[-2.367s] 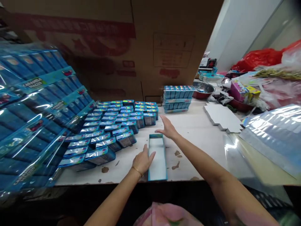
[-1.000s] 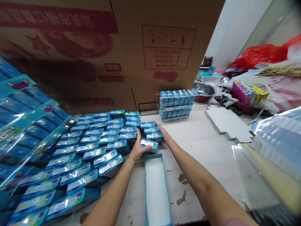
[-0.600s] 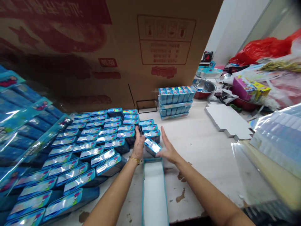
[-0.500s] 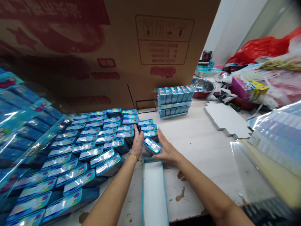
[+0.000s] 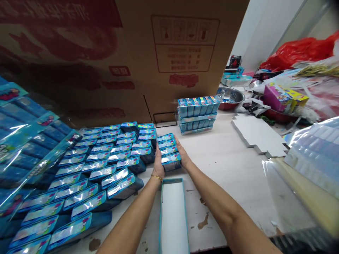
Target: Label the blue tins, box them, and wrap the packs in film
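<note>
A short row of small blue packs (image 5: 171, 157) with shiny printed tops stands upright on the table, squeezed between my two hands. My left hand (image 5: 158, 163) lies along the row's left side, fingers pointing away from me. Against the right side presses my right hand (image 5: 183, 152), its fingers partly hidden behind the packs. Just nearer to me than the row is a long, narrow open tray box (image 5: 173, 215) with a white inside and blue edges. Left of my left hand, many more matching blue packs (image 5: 122, 155) stand in rows, some leaning.
A large brown carton (image 5: 132, 91) walls off the back. Before it stand stacked filled trays (image 5: 197, 114) of packs. More filled trays (image 5: 34, 141) rise at the left. To the right are a flat white cardboard piece (image 5: 258, 134), a metal bowl (image 5: 231, 97) and clear plastic packaging (image 5: 315, 158).
The tilted nearest pack now stands upright, lined up with the others in the short row. My right hand has moved forward along the row's side, and my left hand has shifted slightly right.
</note>
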Tool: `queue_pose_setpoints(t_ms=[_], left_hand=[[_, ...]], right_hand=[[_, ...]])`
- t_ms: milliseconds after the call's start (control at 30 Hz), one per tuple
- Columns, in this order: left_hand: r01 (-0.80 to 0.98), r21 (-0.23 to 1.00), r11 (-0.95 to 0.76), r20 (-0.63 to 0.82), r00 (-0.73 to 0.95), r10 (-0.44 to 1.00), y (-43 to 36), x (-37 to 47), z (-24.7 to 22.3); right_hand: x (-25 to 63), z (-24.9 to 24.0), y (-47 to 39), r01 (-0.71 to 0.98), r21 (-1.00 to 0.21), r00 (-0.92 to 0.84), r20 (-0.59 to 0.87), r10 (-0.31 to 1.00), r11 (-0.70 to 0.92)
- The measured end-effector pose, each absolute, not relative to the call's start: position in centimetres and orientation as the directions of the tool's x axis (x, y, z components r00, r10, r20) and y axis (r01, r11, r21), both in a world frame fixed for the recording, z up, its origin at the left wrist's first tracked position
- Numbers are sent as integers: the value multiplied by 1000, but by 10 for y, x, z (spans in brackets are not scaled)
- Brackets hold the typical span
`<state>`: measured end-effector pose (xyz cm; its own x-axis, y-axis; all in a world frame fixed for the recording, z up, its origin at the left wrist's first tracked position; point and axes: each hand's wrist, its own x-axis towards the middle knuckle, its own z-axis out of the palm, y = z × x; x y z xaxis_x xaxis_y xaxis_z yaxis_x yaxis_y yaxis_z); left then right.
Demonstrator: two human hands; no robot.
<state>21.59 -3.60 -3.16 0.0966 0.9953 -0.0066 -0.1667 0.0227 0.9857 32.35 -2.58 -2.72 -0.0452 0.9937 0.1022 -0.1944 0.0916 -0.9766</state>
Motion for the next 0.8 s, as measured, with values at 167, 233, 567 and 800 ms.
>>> queue_pose_setpoints(t_ms=[167,233,567,800], left_hand=[[-383,924,-6,15,21,1000,-60,225,11],[-446,895,-12,41,55,998,-79,220,33],[-498,822,277,-179,236,955,-194,184,40],[-506,839,201,-84,245,966,-201,191,18]], right_hand=[[320,14,-43,-261,-962,5,76,997,75],[319,34,-68,-287,-956,53,40,998,53],[280,33,-202,-711,-703,128,-96,987,24],[288,20,-211,-659,-749,160,-47,986,71]])
